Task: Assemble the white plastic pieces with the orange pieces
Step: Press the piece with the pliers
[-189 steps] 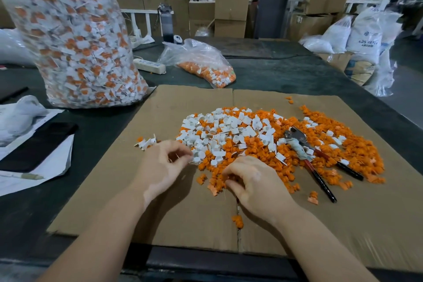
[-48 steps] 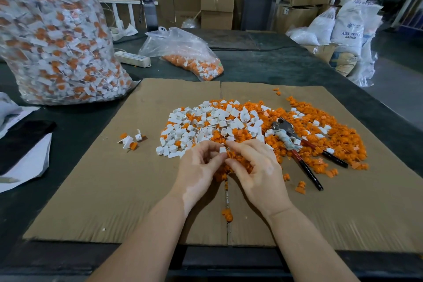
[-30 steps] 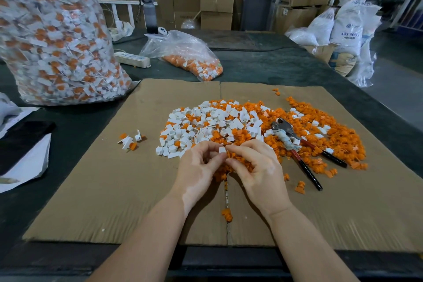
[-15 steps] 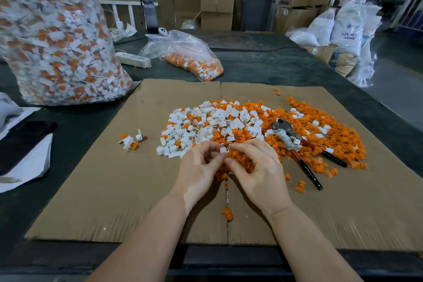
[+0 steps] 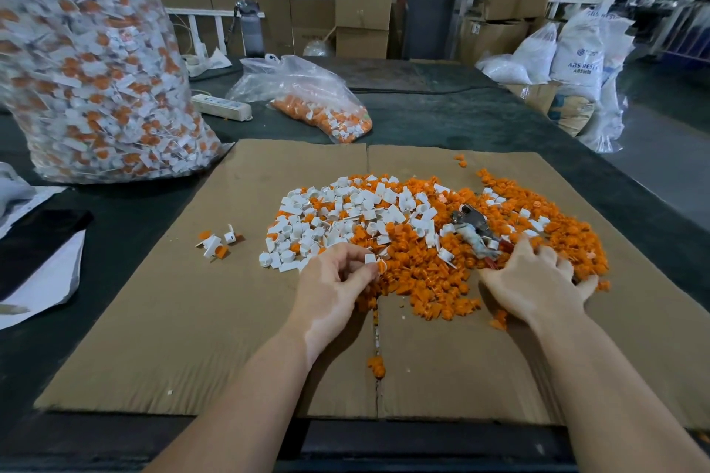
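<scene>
From the head camera I am seeing that the two hands are no longer meeting in front of the heap as they were half a second ago. The right hand is now reaching out to the right, over the orange pieces, with its fingers spread and lying on the heap right where the handles of the pliers are. I think it is going for the tool, but the handles are hidden under the palm, so I cannot tell if it is already touching them. The left hand is staying at the near edge of the heap and is pinching a small white piece with an orange one between thumb and fingertips. I am judging that this pair is joined by hand and is now waiting for a squeeze from the pliers.

The white plastic pieces are lying mostly in the left half of the heap, mixed into the orange ones; they are looking like short hard cylinders with a flat tab. The orange pieces are smaller, rounded, matte. A few finished-looking pairs are lying apart on the left. Everything is resting on a flat brown cardboard sheet with a seam in the middle. Behind it, two clear soft plastic bags are holding more of the same parts.
</scene>
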